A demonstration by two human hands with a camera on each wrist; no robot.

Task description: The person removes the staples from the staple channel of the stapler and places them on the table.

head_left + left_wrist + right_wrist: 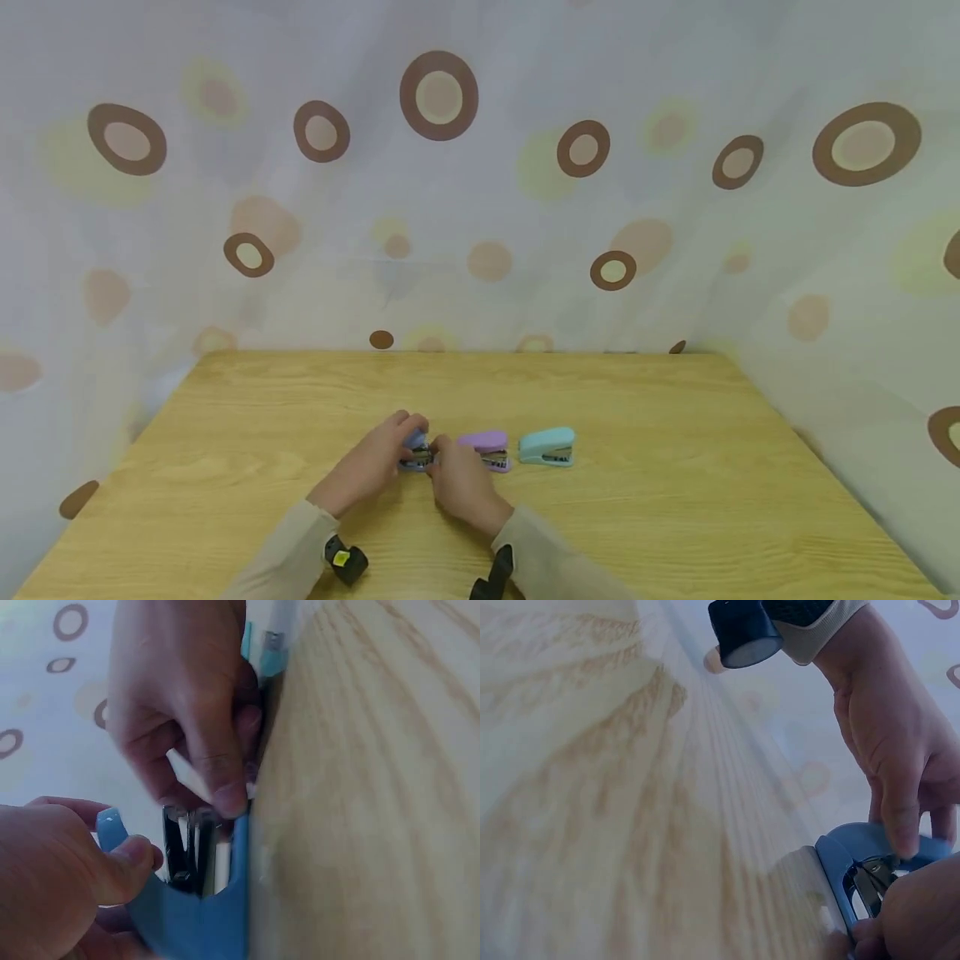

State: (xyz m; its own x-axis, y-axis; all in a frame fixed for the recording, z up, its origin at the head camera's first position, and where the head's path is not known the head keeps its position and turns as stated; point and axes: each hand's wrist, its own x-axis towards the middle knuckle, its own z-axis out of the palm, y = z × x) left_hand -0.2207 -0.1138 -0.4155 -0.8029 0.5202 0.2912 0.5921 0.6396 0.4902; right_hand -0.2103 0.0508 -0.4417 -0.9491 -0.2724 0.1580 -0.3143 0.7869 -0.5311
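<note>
A blue stapler (416,456) stands on the table, its top lifted away from its base. My left hand (373,460) grips it from the left; in the left wrist view the thumb (129,859) lies against the raised blue cover. From the right, my right hand (467,487) pinches the front end of the base, as the left wrist view shows. Between cover and base shows the dark metal staple magazine (187,855). The right wrist view has the blue body (855,844) partly hidden behind my right hand (926,907).
A purple stapler (491,442) stands just right of my right hand, partly covered by it. Farther right is a mint-green stapler (547,446). All are on a wooden table (675,517) with a patterned curtain (495,192) behind it. Each wrist wears a black camera.
</note>
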